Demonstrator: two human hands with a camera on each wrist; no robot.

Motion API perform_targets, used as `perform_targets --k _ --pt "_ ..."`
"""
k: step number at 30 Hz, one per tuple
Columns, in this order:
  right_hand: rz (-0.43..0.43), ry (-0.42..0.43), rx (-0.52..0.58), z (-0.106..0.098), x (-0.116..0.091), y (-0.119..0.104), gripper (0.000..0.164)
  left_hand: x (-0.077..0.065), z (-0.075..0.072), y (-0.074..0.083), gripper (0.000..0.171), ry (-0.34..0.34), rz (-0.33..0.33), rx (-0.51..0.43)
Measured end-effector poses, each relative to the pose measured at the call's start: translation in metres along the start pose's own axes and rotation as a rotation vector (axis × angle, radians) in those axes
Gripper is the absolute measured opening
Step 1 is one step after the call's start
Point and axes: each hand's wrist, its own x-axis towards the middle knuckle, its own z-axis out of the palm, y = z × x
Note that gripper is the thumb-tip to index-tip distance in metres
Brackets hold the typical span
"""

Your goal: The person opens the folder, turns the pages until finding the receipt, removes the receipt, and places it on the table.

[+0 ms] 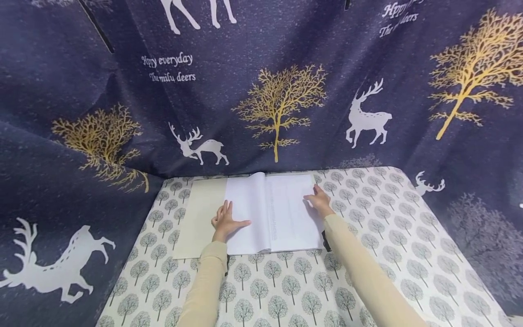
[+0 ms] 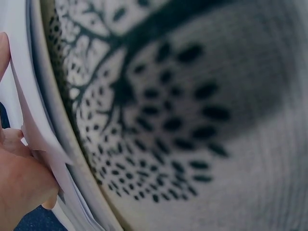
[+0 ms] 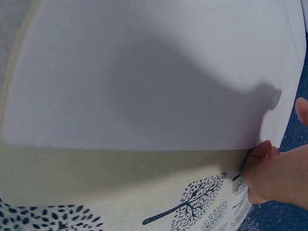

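Note:
A wide booklet [image 1: 290, 204] with white pages lies open, its cream cover leaf [image 1: 200, 218] spread out to the left. One white sheet bulges up along the middle fold, beside a column of faint print. My left hand [image 1: 225, 223] rests at the left edge of the white pages, fingers spread and thumb pointing right across the paper. At the right edge, my right hand [image 1: 320, 202] touches the page, thumb reaching inward over it. The right wrist view has its fingertips [image 3: 262, 150] right at the edge of the white sheet.
A tablecloth [image 1: 278, 290] printed with grey trees covers the table under the booklet. Behind and at the sides hangs a dark blue curtain [image 1: 229, 100] with deer and golden trees. The booklet's far edge lies close to the curtain.

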Motion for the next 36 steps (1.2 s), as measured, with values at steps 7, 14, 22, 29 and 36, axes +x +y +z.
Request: perform_targets --k 7,14,22,29,36 --pt "0.014 -0.029 0.036 0.001 0.004 -0.001 0.083 -0.003 0.000 0.002 0.118 0.007 -0.006 -0.001" --pt "0.043 -0.062 0.074 0.003 0.007 -0.003 0.087 -0.009 -0.003 0.005 0.116 0.033 -0.002 0.000" --pt "0.033 -0.093 0.132 -0.002 0.013 -0.006 0.087 -0.007 -0.003 0.007 0.116 0.035 0.000 -0.015" --pt "0.027 -0.095 0.149 -0.003 0.017 -0.004 0.087 -0.009 -0.007 0.013 0.115 0.040 -0.001 -0.029" --pt "0.011 -0.146 0.190 -0.006 0.021 0.000 0.085 -0.011 -0.007 0.012 0.115 0.034 0.000 -0.038"
